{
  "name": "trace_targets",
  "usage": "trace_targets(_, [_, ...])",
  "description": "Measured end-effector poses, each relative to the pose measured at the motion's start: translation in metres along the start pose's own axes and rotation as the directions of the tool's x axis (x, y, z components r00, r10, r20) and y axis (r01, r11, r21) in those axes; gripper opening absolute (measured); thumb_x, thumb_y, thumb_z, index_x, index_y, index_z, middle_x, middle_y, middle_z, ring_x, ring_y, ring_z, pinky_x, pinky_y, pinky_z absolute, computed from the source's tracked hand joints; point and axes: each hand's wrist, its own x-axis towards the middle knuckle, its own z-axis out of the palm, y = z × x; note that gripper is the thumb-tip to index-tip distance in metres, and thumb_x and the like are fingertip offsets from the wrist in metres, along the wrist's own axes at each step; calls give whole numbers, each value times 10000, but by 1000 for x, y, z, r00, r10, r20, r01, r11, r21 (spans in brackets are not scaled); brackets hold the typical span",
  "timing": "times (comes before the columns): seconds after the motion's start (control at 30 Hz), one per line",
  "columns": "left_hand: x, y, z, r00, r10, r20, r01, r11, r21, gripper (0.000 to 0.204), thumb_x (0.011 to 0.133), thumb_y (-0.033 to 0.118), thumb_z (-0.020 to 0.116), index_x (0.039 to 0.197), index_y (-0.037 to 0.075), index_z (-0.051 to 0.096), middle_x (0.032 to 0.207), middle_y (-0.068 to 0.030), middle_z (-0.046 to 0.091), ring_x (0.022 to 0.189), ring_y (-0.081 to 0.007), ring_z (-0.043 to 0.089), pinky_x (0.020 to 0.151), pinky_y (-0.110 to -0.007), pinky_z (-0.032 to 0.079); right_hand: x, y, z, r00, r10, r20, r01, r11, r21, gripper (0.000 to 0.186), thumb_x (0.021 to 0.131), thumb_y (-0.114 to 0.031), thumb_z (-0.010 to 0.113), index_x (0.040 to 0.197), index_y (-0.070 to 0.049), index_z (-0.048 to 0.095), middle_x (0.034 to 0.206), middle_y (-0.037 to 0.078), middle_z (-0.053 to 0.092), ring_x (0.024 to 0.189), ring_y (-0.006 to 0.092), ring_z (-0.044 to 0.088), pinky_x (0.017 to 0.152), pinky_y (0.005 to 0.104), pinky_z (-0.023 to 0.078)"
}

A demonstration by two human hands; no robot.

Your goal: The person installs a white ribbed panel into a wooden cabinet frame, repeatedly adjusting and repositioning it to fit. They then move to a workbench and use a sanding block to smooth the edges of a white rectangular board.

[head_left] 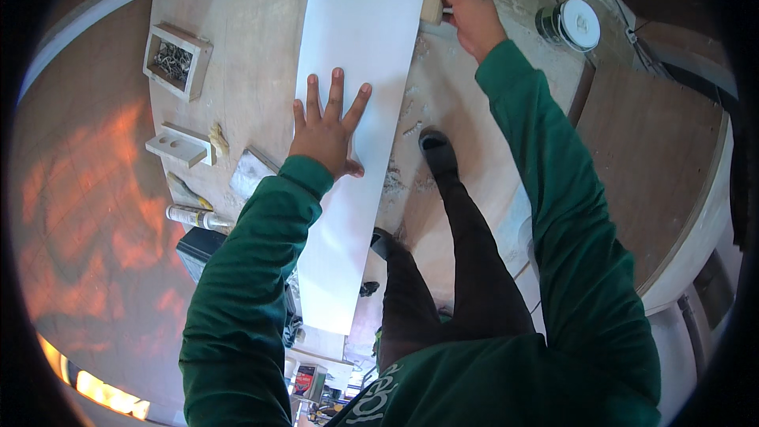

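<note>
A long white board (356, 32) lies lengthwise in front of me, from the far edge of the view down toward my body. My left hand (324, 130) rests flat on its face, fingers spread and holding nothing. Up at the far right, my right hand (474, 16) grips a light wooden block (432, 4) at the board's right edge. My thumb lies on top of the block and the other fingers are partly hidden at its side. Whether the block presses on the edge or is just beside it I cannot tell.
On the plywood surface (245, 16) at left are a wooden box (199, 71) of small metal pieces, a holed wooden holder (180, 145), a brush (188, 190), a white tube (190, 216) and a dark case (200, 249). A lidded bucket (579, 25) stands far right. Pale shavings (411, 128) litter the floor.
</note>
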Motion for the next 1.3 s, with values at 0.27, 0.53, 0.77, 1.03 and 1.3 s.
trace_targets(0.27, [0,0,-4,1000,-7,23,8,1000,-29,1456,589,517,966,1669,325,9,1729,-194,-52,1548,-549,-8,1190,-688,247,-108,43,28,996,84,-11,-81,985,155,340,948,-273,761,1103,13,661,954,45,685,861,118,610,791,285,504])
trace_targets(0.53, [-2,0,-2,1000,-9,-3,9,998,-60,1512,526,483,1004,1671,312,31,1723,-216,-50,1540,-567,3,1194,-685,237,-265,118,59,978,208,-19,-208,974,-91,460,940,-289,765,1206,47,596,1097,150,677,994,192,636,865,346,521])
trace_targets(0.77, [-2,0,1,1000,-5,-20,4,999,-46,1480,553,493,991,1670,316,37,1727,-203,-41,1543,-560,9,1185,-695,246,-241,120,50,985,171,8,-170,984,-51,439,947,-304,739,1190,42,620,1078,163,687,1002,225,644,872,377,515])
trace_targets(1.03, [-1,1,3,999,-6,-47,5,1000,-13,1472,566,510,984,1669,320,27,1729,-195,-31,1545,-555,22,1183,-692,257,-91,37,27,998,21,-55,-20,999,32,337,931,-276,761,1053,23,664,962,59,696,863,155,632,779,325,511])
trace_targets(1.3, [-3,4,6,996,-17,-87,18,1000,5,1453,584,486,986,1666,334,28,1731,-185,-16,1551,-537,33,1192,-672,273,-118,58,31,997,43,-63,-43,999,-12,354,933,-272,761,1092,30,666,968,77,695,864,150,628,796,310,505])
